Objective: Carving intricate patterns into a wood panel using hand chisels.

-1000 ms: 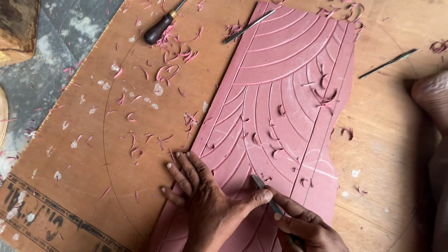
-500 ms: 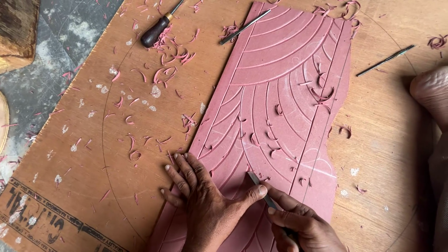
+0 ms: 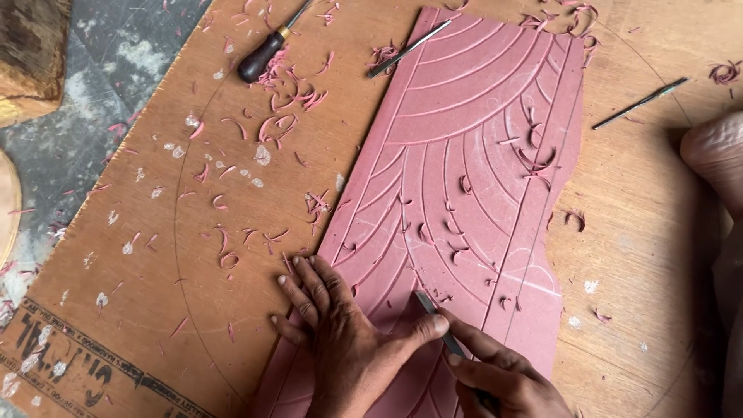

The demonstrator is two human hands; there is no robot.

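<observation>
A long pink slab (image 3: 472,147) with carved curved grooves lies on a brown board (image 3: 155,255). My left hand (image 3: 348,340) presses flat on the slab's lower left part, fingers spread, with the thumb resting against the blade. My right hand (image 3: 503,379) grips a thin metal carving tool (image 3: 437,317), its tip set in a groove near the slab's lower middle. Pink shavings (image 3: 286,128) are scattered over the board and the slab.
A black-handled tool (image 3: 263,56) lies at the board's top left. A thin metal tool (image 3: 409,48) rests on the slab's upper edge, another (image 3: 641,102) at the right. A bare foot (image 3: 716,155) is at the right edge. A wooden block (image 3: 31,54) sits top left on grey floor.
Both hands have stayed on the lower part of the slab; the tool tip has shifted slightly along the groove. The view has shifted a little.
</observation>
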